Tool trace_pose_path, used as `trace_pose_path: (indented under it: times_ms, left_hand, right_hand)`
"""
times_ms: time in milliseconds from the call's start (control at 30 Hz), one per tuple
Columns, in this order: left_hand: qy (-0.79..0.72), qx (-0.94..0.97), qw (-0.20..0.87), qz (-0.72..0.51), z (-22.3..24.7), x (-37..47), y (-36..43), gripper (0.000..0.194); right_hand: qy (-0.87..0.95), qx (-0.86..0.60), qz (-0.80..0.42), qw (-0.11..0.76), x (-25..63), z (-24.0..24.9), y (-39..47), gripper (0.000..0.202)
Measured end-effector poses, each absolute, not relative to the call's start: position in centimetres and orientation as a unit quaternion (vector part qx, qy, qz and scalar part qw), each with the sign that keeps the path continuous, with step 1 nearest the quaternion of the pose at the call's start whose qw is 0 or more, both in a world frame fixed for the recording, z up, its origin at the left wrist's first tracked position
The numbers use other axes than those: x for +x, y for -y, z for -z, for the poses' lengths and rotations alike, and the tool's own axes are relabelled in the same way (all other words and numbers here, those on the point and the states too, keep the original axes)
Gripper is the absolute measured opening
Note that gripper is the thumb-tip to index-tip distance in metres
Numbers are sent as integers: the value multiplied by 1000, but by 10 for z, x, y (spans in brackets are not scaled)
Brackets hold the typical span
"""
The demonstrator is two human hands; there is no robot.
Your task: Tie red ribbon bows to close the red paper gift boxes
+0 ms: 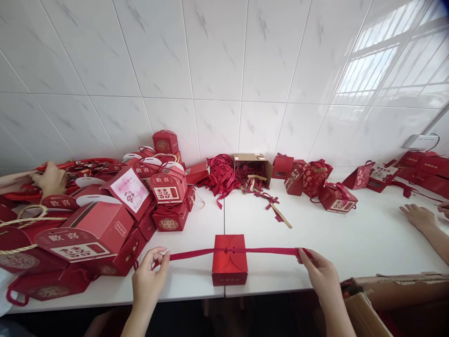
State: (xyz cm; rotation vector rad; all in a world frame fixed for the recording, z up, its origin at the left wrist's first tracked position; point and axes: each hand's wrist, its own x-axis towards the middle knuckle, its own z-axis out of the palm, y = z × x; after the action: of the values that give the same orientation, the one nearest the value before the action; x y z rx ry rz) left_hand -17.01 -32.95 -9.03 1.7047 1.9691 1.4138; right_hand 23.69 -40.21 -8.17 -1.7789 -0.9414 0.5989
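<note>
A small red box (pixel 229 271) stands closed near the table's front edge. A dark red ribbon (pixel 270 251) passes through the top of the box and is stretched out to both sides. To the left of the box, my left hand (pixel 150 271) pinches one end of the ribbon between thumb and fingers. My right hand (pixel 319 269) pinches the other end on the right side. Neither hand touches the box itself.
Many red gift boxes (pixel 94 229) are heaped at the left. A ribbon pile (pixel 222 173) and an open carton (pixel 250 157) sit by the wall. Other people's hands (pixel 52 180) show at far left and right. A cardboard box (pixel 396 292) stands front right.
</note>
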Motion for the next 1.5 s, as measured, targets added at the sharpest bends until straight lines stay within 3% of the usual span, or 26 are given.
trace_pose_path:
  times_ms: [133, 300, 367, 533, 667, 900, 1100, 1333, 1500]
  left_hand:
    - [-662, 612, 65, -428, 94, -170, 330, 13]
    - [-625, 649, -12, -432, 83, -151, 330, 14]
    - [-587, 664, 37, -463, 76, -132, 329, 17]
    - [-496, 680, 306, -445, 61, -83, 328, 22]
    - [-465, 655, 400, -441, 59, -65, 324, 20]
    - [-480, 641, 436, -411, 62, -62, 320, 20]
    - [-487, 672, 459, -316, 57, -72, 320, 31]
    - [-502, 703, 410, -292, 47, -85, 317, 48]
    - [-483, 727, 425, -239, 35, -98, 315, 42]
  right_hand:
    - [411, -739, -242, 476, 238, 93, 397, 42]
    - [457, -731, -148, 485, 223, 92, 388, 49]
    - [514, -687, -170, 485, 206, 82, 384, 39]
    - [582, -591, -297, 473, 157, 56, 374, 27]
    - [585, -531, -390, 474, 138, 56, 364, 25]
    - [533, -487, -520, 457, 133, 71, 354, 33]
    - [569, -522, -525, 358, 138, 58, 355, 42]
    - [549, -514, -509, 418, 145, 58, 359, 40]
    - [590, -544, -465, 373, 154, 62, 362, 39]
